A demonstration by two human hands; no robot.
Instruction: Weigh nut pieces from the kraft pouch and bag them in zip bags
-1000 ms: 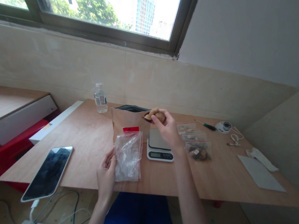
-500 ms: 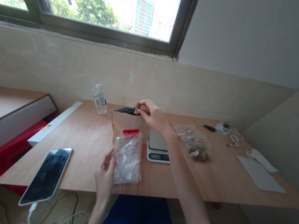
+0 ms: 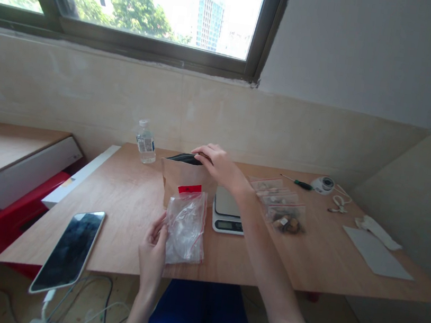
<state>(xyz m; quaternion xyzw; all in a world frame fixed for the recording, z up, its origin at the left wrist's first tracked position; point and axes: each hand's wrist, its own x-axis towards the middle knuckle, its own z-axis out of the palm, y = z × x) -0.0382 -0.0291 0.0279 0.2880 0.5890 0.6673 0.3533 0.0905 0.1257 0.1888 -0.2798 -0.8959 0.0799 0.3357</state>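
Head view, only one.

Left hand [image 3: 152, 251], lower centre: thumb and fingers pinched on the left edge of a clear plastic bag [image 3: 185, 235]. Bag is flat-looking, red edge line down its right side, red strip [image 3: 189, 189] at its top. Sits in front of the brown bag's lower part, centre of frame.

Right hand [image 3: 215, 165], centre: at the right part of the mouth of the brown bag [image 3: 181, 175], fingers bent over the opening. Can't tell if it's grasping anything, fingertips partly hidden. Brown bag stands upright, mouth open, dark lining visible; contents out of sight.

Kitchen scale [image 3: 226, 226] just right of the brown bag, partly under the right forearm; display unreadable. Right of that, small filled zip bags [image 3: 285, 219] overlapping, nearest one with brown pieces inside.

Bottle [image 3: 146, 145] upright, left of the brown bag. Phone [image 3: 68, 253] lower left, over the table [image 3: 127, 186] edge, white cable plugged in. Green-handled screwdriver [image 3: 302, 185] and white dome camera [image 3: 322, 185] right of centre. Pale sheet [image 3: 377, 252] flat, far right. Window [image 3: 159, 20] upper left.
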